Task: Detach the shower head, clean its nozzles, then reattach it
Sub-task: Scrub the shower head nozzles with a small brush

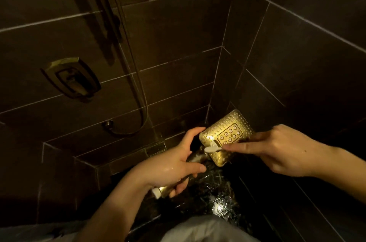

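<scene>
- Head view: the shower head (227, 136), a gold rectangular unit, is detached and held low in the corner of the stall, nozzle face turned up toward the camera.
- The left hand (178, 164) grips the handle (164, 190) of the shower head; the fingers are curled round it, and the index finger reaches up to the edge of the head.
- The right hand (281, 150) pinches a small white brush (213, 147) between thumb and extended index finger; the bristle end rests on the nozzle face.
- The hose (136, 83) hangs against the dark tiled wall (178, 43) on the left, beside the mixer plate (72, 77).
- The floor (221, 202) below is wet and glossy.
</scene>
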`<state>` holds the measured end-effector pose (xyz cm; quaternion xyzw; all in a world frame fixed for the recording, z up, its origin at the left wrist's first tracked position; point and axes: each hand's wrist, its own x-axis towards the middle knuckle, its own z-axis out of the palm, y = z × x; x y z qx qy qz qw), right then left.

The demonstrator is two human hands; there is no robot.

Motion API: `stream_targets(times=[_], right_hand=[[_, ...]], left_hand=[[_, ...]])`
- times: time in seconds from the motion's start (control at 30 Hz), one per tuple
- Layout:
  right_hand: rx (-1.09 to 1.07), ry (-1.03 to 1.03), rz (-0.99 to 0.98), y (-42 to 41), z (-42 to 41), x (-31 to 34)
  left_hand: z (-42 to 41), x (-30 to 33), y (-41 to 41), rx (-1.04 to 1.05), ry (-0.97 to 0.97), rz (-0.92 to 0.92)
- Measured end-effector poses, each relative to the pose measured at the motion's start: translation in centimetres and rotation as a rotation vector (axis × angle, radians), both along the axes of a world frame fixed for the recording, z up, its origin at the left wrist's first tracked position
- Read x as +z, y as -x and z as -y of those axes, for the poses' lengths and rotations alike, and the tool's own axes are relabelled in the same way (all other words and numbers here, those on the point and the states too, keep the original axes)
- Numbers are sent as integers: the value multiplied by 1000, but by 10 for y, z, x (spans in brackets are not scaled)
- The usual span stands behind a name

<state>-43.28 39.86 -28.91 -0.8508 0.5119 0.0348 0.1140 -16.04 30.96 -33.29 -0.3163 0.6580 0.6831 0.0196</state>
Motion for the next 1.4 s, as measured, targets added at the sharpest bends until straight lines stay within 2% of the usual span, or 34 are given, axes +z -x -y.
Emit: stream_targets(times=[0.13, 0.2, 0.33, 0.5, 0.63, 0.77, 0.93, 1.03, 1.1, 1.23, 1.33, 1.4], right_hand=[[-8, 50, -63, 4, 16, 9], [-30, 102, -52, 8, 20, 17], [59, 66, -91, 5, 10, 21], [-56, 131, -41, 11, 17, 22], [92, 55, -44, 4, 12, 28], [62, 193, -102, 3, 31, 32], [153, 71, -67, -4, 23, 40], [175, 167, -146, -8, 30, 38], [141, 178, -128, -9, 36, 39], [140, -27, 22, -9, 30, 43], [148, 124, -25, -9, 37, 43], [98, 91, -9, -9, 39, 41]], left_hand=[[8, 10, 3, -68, -5, 23], [11, 16, 5, -40, -6, -15], [14, 20, 8, 26, 8, -71], [15, 19, 6, 3, -29, -85], [19, 17, 2, -12, -26, -60], [24, 21, 3, -65, -33, -45], [24, 22, -1, -78, -20, -13], [24, 23, -3, -77, -22, -18], [24, 23, -5, -61, -31, -36], [25, 20, -12, -44, -52, -47], [25, 20, -16, -33, -84, -68], [25, 21, -18, -14, -107, -88]])
